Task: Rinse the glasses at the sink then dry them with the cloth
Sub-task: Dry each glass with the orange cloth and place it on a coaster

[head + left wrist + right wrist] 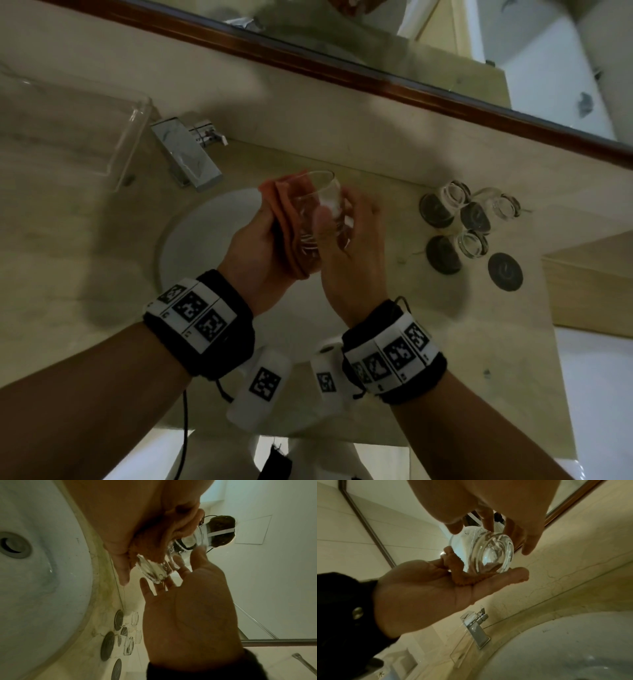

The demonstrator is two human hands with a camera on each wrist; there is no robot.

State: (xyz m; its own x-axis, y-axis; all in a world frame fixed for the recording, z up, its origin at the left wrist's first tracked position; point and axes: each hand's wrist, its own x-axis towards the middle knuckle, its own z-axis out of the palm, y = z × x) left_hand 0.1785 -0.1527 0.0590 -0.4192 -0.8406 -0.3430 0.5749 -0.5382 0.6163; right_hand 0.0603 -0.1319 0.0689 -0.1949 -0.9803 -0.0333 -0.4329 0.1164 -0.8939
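Observation:
Over the white sink [198,240] both hands hold one clear glass [318,205] tilted on its side. My left hand [263,236] holds an orange cloth [284,219] against the glass's left side; its fingers are hidden behind the cloth. My right hand [342,219] grips the glass, thumb on the near wall and fingers round the far side. In the right wrist view the glass [489,553] rests on the cloth [464,577] lying across my left hand [428,591]. The left wrist view shows the cloth [149,549] bunched against the glass [154,572].
Three more glasses [474,243] stand among dark round coasters [505,272] on the counter to the right. A chrome faucet [188,157] rises behind the basin, with a clear acrylic tray [85,130] to its left. A wood-framed mirror [342,72] runs along the back.

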